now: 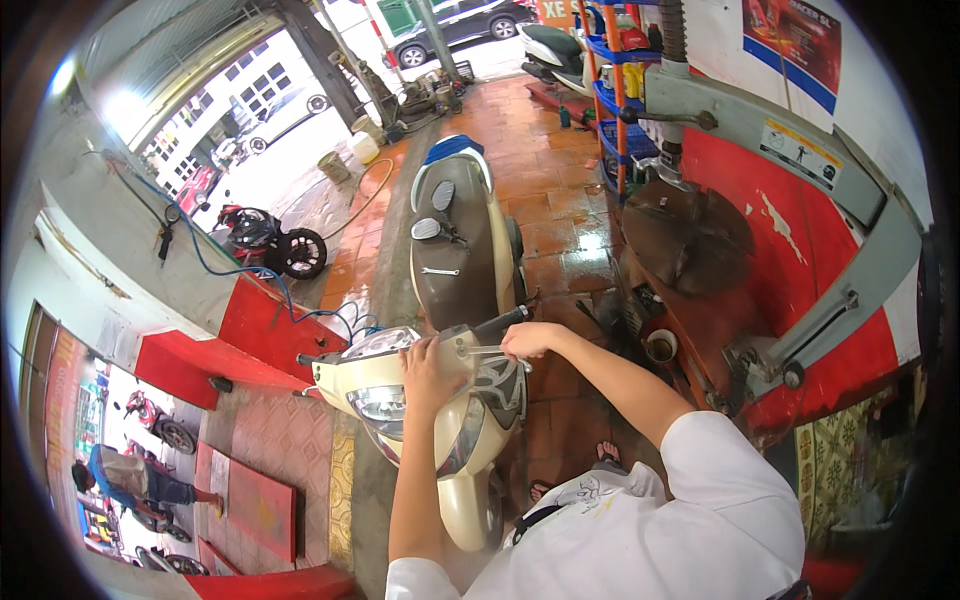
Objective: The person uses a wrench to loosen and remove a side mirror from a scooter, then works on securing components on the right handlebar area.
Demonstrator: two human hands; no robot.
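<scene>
Scooter (460,415) stood in the shop, nose toward the person, with the front cover (385,375) directly under both hands. The left hand (435,375) lay spread on that cover, pressed flat and gripping nothing. The right hand (530,340) was closed around a screwdriver (485,350), its thin metal shaft reaching left to the cover's edge beside the dark handlebar grip (503,321); whether the tip touched was too small to tell.

Room to move lay on the right, where a strip of floor (560,420) ran between scooter and tyre machine (850,300) toward the street. On the left, a low red wall (265,330) stood near the nose.

The cover was smooth cream plastic, rounded about the clear headlight (382,404). The long seat (450,300) was matt brown, and on it rested two oval mirrors (426,229) and a slim steel wrench (440,271). The floor was glossy orange tile, shining as if wet.

A pale sticker (800,153) with small figures marked the machine's grey arm, and a red and blue poster (795,45) bore white lettering.
</scene>
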